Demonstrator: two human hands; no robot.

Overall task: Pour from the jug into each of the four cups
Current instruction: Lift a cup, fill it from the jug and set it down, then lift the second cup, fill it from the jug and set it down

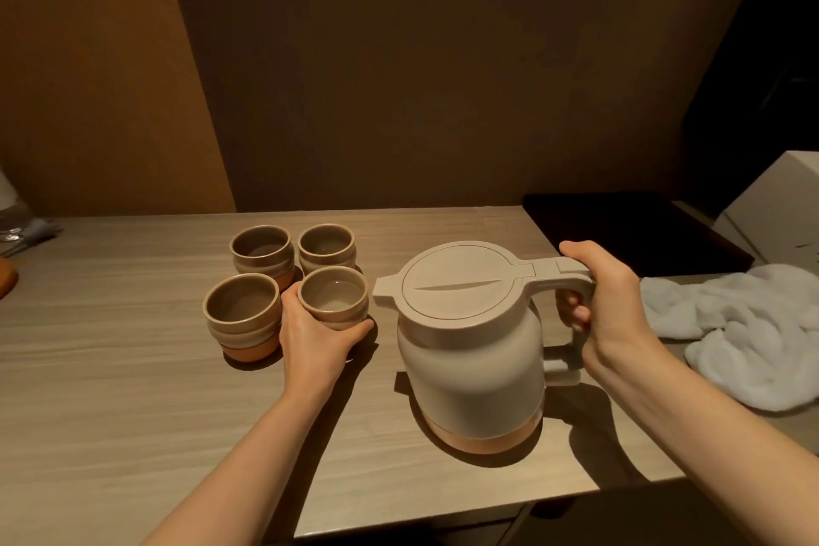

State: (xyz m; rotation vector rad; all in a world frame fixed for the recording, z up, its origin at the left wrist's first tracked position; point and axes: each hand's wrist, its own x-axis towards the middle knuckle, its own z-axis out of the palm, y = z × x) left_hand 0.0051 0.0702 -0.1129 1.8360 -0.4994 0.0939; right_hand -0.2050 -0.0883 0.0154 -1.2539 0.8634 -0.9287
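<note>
My right hand [616, 306] is wrapped tight around the handle of the jug [469, 346], which stands on the tabletop [111, 390] (probably heavy). My left hand [317, 335] holds the near right cup [333, 298], likely breakable.

- The left hand [317, 335] reaches forward, fingers curled in a half-closed grasp.
- The right hand [609, 306] is closed in a fist-like grip, wrist bent inward.

1. A pale wood-grain table [133, 368] fills the lower half of the frame.
2. A crumpled white cloth towel [731, 332] lies at right.
3. A flat black tray [620, 226] sits upper right.
4. A white box [780, 199] stands at the far right edge, behind the towel.
</note>
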